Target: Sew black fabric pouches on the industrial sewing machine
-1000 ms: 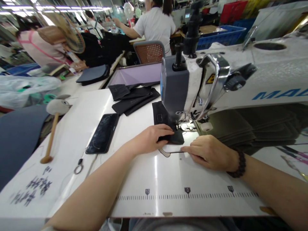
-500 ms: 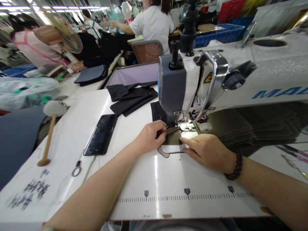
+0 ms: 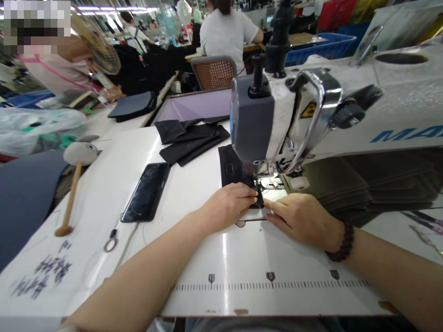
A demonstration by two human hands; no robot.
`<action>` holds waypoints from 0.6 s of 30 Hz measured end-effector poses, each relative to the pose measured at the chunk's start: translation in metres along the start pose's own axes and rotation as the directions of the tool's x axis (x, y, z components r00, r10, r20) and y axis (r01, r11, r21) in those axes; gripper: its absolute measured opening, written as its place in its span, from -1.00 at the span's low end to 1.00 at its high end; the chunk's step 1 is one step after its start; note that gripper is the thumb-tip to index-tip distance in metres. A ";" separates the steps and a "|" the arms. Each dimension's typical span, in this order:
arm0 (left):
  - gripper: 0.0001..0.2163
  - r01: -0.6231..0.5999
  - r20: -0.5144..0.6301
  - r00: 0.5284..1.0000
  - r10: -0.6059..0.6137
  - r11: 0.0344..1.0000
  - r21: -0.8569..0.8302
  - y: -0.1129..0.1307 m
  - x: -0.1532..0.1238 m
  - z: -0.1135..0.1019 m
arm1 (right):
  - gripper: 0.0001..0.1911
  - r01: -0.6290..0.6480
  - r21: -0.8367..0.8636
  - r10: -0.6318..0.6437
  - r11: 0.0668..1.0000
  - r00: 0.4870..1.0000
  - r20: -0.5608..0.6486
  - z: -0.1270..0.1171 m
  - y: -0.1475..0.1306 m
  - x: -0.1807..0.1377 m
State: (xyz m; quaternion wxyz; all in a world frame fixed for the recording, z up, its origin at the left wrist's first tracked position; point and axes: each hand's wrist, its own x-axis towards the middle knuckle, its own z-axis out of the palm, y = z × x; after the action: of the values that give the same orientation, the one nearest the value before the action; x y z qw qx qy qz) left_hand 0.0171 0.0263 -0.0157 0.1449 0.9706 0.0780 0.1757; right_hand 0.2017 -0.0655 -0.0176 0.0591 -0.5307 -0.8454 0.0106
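A black fabric piece point(image 3: 235, 166) with a small stitched rectangle lies under the needle area of the sewing machine point(image 3: 256, 124). My left hand point(image 3: 230, 205) is closed at the near edge of this fabric. Its fingers are together on the cloth beside the presser foot, and the thumb is mostly hidden. From the other side my right hand point(image 3: 304, 221) rests on the machine bed, index finger stretched to the fabric's right edge and thumb apart below it. A dark beaded bracelet point(image 3: 342, 242) circles the right wrist.
Several black fabric pieces point(image 3: 190, 140) lie behind my left hand. A phone point(image 3: 147, 191) and a wooden-handled tool point(image 3: 74, 184) are at left. Stacked olive-grey panels point(image 3: 363, 184) sit under the machine arm, with scissors point(image 3: 425, 221) nearer. Co-workers point(image 3: 224, 37) are beyond.
The olive-green fold my left hand pinched no longer shows; the black side of the cloth does. My left hand has shifted right, its fingers now over the cloth. The right hand has barely moved.
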 end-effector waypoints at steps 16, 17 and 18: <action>-0.82 -0.050 0.041 0.998 0.048 0.998 0.049 -0.002 0.000 0.004 | -0.84 0.043 0.006 -0.043 0.999 0.998 -0.036 0.001 0.005 -0.003; -0.82 -0.052 0.045 0.998 0.050 0.997 0.051 -0.002 0.000 0.003 | -0.84 0.044 0.009 -0.044 0.999 0.998 -0.038 0.001 0.005 -0.003; -0.82 -0.053 0.049 0.998 0.050 0.997 0.053 -0.002 0.000 0.003 | -0.84 0.047 0.012 -0.047 0.999 0.998 -0.045 0.001 0.005 -0.003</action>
State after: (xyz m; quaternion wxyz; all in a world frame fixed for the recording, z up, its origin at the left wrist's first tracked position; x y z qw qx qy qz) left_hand 0.0180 0.0277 -0.0192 0.1156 0.9798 0.0541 0.1540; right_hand 0.2070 -0.0660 -0.0194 0.0815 -0.5105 -0.8560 0.0029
